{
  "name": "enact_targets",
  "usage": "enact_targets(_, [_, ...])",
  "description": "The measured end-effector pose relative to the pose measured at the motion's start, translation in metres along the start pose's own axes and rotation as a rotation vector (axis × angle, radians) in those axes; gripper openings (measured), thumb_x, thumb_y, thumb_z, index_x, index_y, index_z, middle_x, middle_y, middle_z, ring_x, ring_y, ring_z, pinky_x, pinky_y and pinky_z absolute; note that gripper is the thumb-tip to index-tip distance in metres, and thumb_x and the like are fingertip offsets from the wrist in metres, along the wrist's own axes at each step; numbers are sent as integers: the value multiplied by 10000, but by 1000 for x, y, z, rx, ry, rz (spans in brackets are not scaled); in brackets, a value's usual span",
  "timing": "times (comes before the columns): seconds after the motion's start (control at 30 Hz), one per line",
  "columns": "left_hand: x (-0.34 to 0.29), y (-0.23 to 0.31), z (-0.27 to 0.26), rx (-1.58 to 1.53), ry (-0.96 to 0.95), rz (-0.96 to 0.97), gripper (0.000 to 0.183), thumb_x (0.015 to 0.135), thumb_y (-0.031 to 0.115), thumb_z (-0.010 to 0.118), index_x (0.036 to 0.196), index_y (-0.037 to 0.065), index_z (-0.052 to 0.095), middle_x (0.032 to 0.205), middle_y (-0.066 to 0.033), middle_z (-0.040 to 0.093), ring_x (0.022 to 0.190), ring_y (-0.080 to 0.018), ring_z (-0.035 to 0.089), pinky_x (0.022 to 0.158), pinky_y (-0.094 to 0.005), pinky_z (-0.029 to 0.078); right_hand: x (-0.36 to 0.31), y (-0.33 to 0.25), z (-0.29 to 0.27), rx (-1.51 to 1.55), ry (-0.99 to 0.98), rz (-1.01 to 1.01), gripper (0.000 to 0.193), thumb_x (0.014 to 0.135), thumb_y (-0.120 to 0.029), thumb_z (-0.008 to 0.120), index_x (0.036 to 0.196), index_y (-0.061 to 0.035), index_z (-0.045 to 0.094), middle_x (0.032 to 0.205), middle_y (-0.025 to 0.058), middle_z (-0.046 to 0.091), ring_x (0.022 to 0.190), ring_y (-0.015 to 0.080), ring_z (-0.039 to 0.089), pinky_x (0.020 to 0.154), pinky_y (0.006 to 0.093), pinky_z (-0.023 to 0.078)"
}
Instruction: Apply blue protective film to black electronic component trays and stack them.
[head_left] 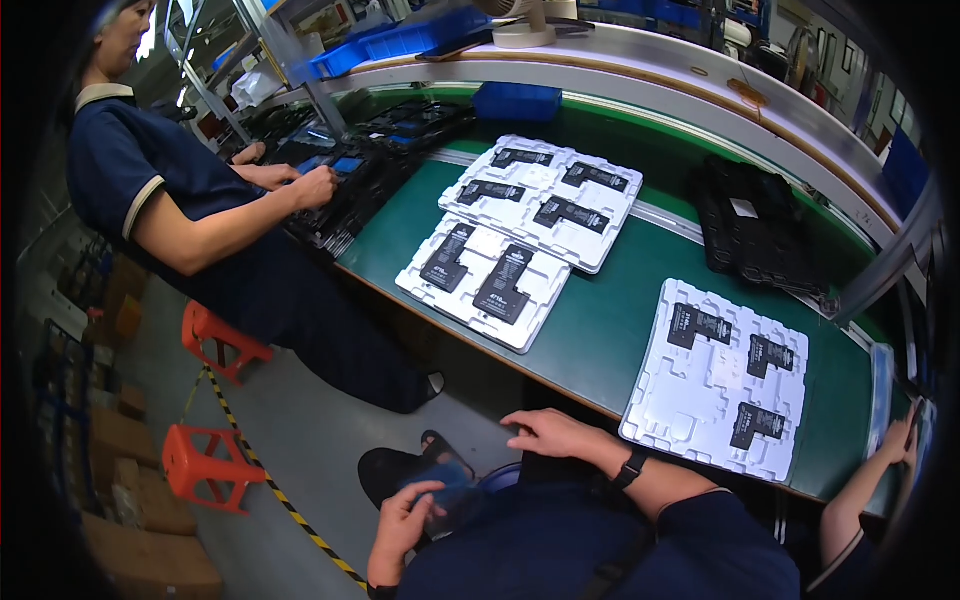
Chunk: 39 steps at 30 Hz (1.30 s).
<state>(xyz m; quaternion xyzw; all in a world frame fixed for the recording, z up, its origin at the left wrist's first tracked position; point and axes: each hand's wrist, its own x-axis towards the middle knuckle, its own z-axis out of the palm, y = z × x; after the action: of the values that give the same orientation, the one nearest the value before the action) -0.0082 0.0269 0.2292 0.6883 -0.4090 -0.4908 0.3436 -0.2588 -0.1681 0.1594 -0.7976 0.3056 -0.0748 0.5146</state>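
My left hand (405, 520) is low over my lap, its fingers bent around the edge of a thin, bluish see-through sheet (448, 492). The sheet is blurred, and its exact kind is unclear. My right hand (550, 435), with a dark band on the wrist, hovers off the table's front edge. Its fingers are stretched out and hold nothing. Nearest to it on the table is a white moulded tray (680, 395) bearing three black L-shaped batteries, one of them a battery (699, 326) at its upper left.
Two more white trays (410, 276) with several black batteries lie on the green table (600, 330). Black trays (755, 225) are stacked at the back right. A co-worker (150, 180) handles things at left; another person's arm (850, 505) reaches in at right. Orange stools (210, 465) stand on the floor.
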Motion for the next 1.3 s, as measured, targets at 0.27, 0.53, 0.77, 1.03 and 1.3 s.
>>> enact_targets(0.27, [17,-76,-34,407,731,266,308,901,-55,491,1108,79,676,1046,-196,678,973,-349,661,867,-364,507,4,87,33,-379,197,199,628,830,-301,726,1378,-93,501,1493,243,334,1389,425,299,1148,468,254])
enact_targets(0.53, [37,-156,-46,565,625,151,463,841,-113,460,1241,74,601,1288,-186,592,1189,-385,534,1012,-421,425,9,74,39,-502,245,266,615,803,-379,728,1359,-182,555,1554,223,230,1436,424,194,1160,523,180])
enact_targets(0.77, [65,-187,-32,542,445,143,427,859,-61,507,1251,79,603,1078,-235,634,1033,-424,580,968,-465,426,12,58,43,-621,322,283,568,810,-405,708,1337,-234,583,1564,184,231,1443,391,189,1141,570,165])
enact_targets(1.03, [116,-197,-27,642,259,210,479,868,32,561,1345,64,527,1003,-221,618,981,-390,570,1033,-472,339,-14,50,47,-686,410,381,562,813,-416,696,1339,-259,578,1552,163,261,1437,379,203,1145,569,158])
enact_targets(1.3, [180,-194,-18,592,76,266,500,857,40,593,1346,137,545,1142,-230,628,1107,-420,555,1040,-449,365,-65,70,65,-424,601,583,553,875,-405,617,1392,-243,504,1465,157,386,1360,377,329,1106,541,254])
